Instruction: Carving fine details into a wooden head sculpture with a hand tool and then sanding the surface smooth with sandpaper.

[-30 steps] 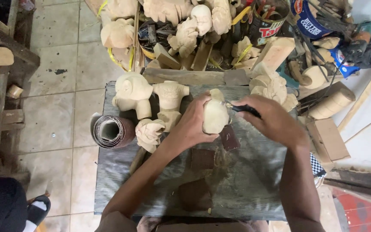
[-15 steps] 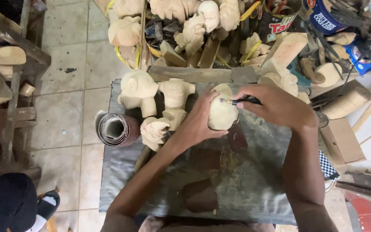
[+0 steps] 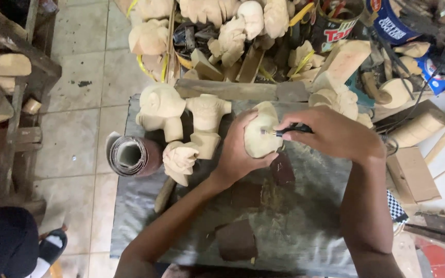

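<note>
Over a grey cloth (image 3: 305, 226), hands clamp a pale rounded carving (image 3: 260, 138) and black tool (image 3: 292, 131).

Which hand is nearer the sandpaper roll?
Left. The left hand, holding the carving, sits right of the sandpaper roll; the right hand is farther right, beyond the carving.

We note a pale, matt, bare-wood carving (image 3: 260, 135), a grey cloth (image 3: 310, 226) and rough brown sandpaper pieces (image 3: 237, 239).

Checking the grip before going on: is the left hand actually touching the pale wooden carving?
Touching. The head view shows the left hand wrapped around the pale wooden carving, fingers pressed on its side with no gap.
</note>
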